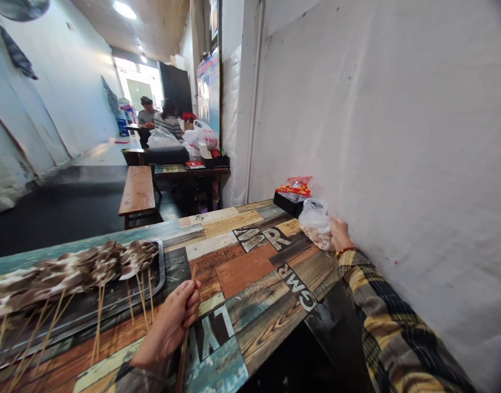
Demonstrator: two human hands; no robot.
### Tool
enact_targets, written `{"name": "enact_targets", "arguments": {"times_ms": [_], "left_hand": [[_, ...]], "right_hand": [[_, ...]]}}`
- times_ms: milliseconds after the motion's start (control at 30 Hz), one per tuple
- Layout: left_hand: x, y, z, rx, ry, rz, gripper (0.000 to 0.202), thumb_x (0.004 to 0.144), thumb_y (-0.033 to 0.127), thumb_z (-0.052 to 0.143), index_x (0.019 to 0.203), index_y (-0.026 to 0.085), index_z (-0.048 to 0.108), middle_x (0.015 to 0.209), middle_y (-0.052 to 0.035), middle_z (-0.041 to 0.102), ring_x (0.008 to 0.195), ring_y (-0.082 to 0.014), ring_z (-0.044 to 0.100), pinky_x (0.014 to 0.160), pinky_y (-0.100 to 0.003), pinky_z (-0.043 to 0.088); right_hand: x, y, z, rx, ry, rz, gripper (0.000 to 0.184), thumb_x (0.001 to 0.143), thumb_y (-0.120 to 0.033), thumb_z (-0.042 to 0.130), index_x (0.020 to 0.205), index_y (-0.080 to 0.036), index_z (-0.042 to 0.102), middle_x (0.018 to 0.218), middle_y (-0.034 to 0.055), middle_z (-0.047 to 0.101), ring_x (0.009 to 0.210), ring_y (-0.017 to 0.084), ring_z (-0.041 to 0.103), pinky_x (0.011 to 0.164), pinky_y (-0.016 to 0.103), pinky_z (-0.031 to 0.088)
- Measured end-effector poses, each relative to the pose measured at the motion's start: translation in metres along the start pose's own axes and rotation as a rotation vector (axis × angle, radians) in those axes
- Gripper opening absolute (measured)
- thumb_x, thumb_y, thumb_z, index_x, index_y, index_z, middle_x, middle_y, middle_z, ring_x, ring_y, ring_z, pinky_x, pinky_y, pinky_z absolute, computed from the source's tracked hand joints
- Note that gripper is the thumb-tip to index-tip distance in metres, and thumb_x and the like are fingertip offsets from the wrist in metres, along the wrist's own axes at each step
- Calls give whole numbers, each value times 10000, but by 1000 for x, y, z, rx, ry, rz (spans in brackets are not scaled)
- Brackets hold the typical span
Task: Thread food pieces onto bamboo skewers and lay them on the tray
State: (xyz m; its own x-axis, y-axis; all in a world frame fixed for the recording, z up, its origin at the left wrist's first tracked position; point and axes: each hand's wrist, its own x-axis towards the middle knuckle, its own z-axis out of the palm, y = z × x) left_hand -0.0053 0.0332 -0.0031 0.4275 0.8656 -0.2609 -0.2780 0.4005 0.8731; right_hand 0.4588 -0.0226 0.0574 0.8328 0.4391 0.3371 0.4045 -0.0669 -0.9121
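My left hand (180, 305) is closed round thin wooden skewers (183, 355) above the table, with pointed ends showing over the fist and the rest below. To its left lies a tray (161, 273) heaped with grey-brown and white pieces, likely mushrooms (107, 262), threaded on sticks that jut out over the near rim. At the table's far right, my right hand (341, 233) grips the side of a clear plastic bag (315, 218) with pale pinkish pieces in its lower part. Some fingers of that hand are hidden.
A black box (288, 203) with a red and yellow packet (294, 186) stands behind the bag, near the white wall (377, 136). Beyond the patterned table (242, 273) are a wooden bench (138, 188) and another table with bags. Two people (168, 117) sit further back.
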Motion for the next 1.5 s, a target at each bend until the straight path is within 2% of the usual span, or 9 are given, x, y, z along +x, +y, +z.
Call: {"name": "enact_targets", "arguments": {"times_ms": [167, 333, 433, 633, 833, 967, 1200, 1367, 1500], "left_hand": [[-1, 1, 1, -6, -4, 3, 430, 630, 488, 747, 776, 165, 504, 508, 111, 318, 377, -13, 188, 333, -130, 139], [-3, 6, 5, -14, 24, -3, 423, 615, 470, 761, 776, 160, 523, 501, 109, 316, 373, -14, 195, 328, -126, 141], [-1, 7, 5, -21, 54, -33, 431, 585, 456, 782, 772, 158, 533, 486, 114, 291, 358, -13, 192, 319, -125, 134], [4, 11, 0, -57, 101, -25, 395, 590, 423, 772, 773, 168, 531, 479, 106, 311, 335, -23, 225, 316, -137, 134], [-5, 8, 1, -126, 180, 88, 287, 675, 376, 676, 802, 189, 499, 460, 120, 284, 326, -28, 209, 341, -147, 111], [-8, 3, 3, -104, 148, 102, 321, 684, 407, 672, 805, 193, 466, 476, 121, 319, 338, -24, 208, 345, -154, 114], [-12, 1, 5, -83, 61, 123, 408, 692, 475, 705, 877, 202, 465, 471, 145, 220, 334, -20, 151, 340, -165, 86], [-14, 0, 4, -60, -127, 30, 509, 732, 438, 673, 1135, 188, 486, 472, 145, 229, 327, -26, 142, 330, -169, 106], [-10, -6, -2, -51, -169, -77, 454, 746, 393, 664, 1103, 196, 464, 481, 143, 247, 325, -20, 146, 338, -163, 82]], "right_hand": [[13, -66, 12, 226, 65, -5, 103, 773, -184, 442, 804, -153, 535, 541, -66, 451, 392, 73, 382, 360, 176, 281], [-16, -129, 42, 397, -52, -127, 57, 698, -164, 420, 691, -196, 468, 547, -72, 409, 444, 67, 406, 423, 153, 323], [-49, -161, 74, 659, -310, -275, 35, 706, -174, 457, 688, -203, 464, 579, -70, 417, 481, 71, 390, 469, 151, 340], [-93, -201, 145, 800, -425, -193, 116, 773, -171, 418, 679, -202, 478, 566, -69, 358, 469, 74, 324, 497, 162, 329], [-136, -168, 142, 303, -823, -500, 183, 806, -202, 459, 791, -180, 641, 541, -70, 400, 493, 88, 346, 517, 186, 290], [-157, -117, 134, -120, -868, -510, 250, 784, -203, 536, 976, -161, 689, 576, -46, 522, 544, 115, 446, 576, 218, 331], [-216, -75, 133, -279, -1016, -576, 397, 814, -309, 576, 1189, -190, 631, 918, 71, 703, 763, 207, 625, 640, 253, 398], [-271, -63, 131, -414, -1115, -649, 213, 855, -232, 492, 941, -224, 687, 736, 40, 700, 665, 189, 631, 559, 227, 350], [-279, -62, 120, -387, -1241, -713, 231, 876, -279, 494, 762, -203, 681, 659, 32, 680, 619, 175, 611, 553, 222, 347]]}}
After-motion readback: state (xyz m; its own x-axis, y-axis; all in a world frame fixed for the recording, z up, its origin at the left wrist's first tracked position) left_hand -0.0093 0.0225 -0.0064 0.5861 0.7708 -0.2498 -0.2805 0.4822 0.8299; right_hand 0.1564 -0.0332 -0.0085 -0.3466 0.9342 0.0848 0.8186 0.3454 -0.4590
